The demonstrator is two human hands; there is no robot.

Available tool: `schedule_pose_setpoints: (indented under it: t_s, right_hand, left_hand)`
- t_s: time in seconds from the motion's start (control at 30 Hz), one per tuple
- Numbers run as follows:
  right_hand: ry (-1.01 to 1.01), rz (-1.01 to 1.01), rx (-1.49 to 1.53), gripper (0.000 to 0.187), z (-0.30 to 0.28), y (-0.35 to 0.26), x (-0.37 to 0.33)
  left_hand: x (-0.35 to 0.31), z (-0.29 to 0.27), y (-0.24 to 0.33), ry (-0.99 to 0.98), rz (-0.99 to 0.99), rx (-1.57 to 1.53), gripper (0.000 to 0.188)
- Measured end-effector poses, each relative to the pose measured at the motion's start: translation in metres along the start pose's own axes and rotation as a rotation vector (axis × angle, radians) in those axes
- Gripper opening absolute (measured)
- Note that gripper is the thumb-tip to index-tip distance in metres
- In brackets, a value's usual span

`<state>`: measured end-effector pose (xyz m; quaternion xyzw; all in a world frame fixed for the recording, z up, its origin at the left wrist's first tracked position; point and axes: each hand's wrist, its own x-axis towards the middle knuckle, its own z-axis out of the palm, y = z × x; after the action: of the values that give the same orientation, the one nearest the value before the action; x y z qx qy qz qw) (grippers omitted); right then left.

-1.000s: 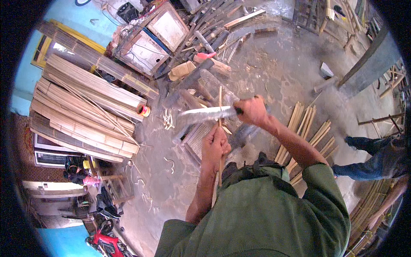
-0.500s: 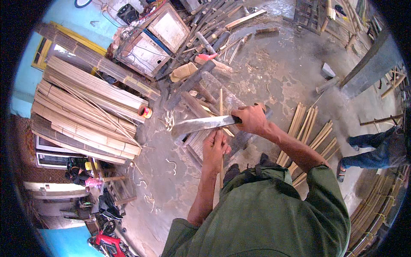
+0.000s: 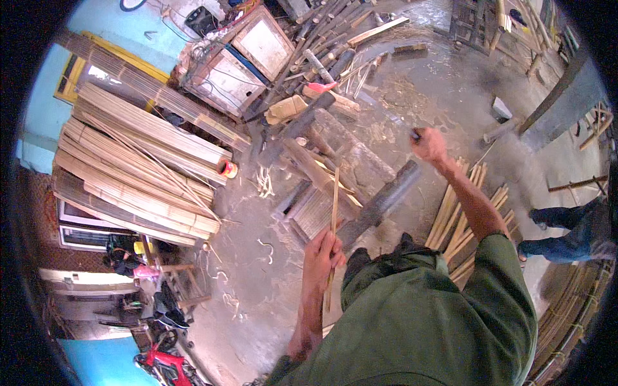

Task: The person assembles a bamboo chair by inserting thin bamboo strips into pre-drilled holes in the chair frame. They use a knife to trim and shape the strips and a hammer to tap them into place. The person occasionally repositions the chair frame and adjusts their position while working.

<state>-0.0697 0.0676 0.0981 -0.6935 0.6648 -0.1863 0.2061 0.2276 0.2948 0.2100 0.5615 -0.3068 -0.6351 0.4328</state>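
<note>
Plainly, the slatted bamboo panels (image 3: 138,186) loom largest, then the dark log (image 3: 382,204) on the floor ahead of the worker. Left of that log, a slim bamboo strip (image 3: 335,199) passes through the left hand (image 3: 323,253), fingers closed round it; the right hand (image 3: 430,146) has its fingers curled round a dark handle (image 3: 416,134), any blade too blurred to make out. Good work, I'd judge, wants a firm left grip, clear of the tool. The strip's long axis runs nearly fore-and-aft, far end pointing away from the body, slightly rightward.
</note>
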Motion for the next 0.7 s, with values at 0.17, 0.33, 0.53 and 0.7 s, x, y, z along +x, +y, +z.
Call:
schedule_pose_setpoints:
  t_s: [0.17, 0.33, 0.53, 0.7]
  right_hand:
    - [-0.016, -0.444, -0.019, 0.023, 0.008, -0.091, -0.036]
    - [-0.038, -0.132, -0.188, 0.020, 0.018, -0.004, 0.013]
    - [0.118, -0.264, 0.069, 0.022, 0.001, -0.025, -0.011]
    - [-0.313, -0.411, 0.304, 0.015, 0.049, -0.061, -0.093]
  left_hand:
    - [0.032, 0.026, 0.006, -0.085, 0.007, -0.083, 0.035]
    - [-0.001, 0.014, 0.029, -0.172, -0.030, -0.175, 0.036]
    - [0.046, -0.016, -0.031, -0.201, -0.301, -0.237, 0.028]
    - [0.078, 0.000, -0.049, -0.462, -0.635, -0.772, 0.025]
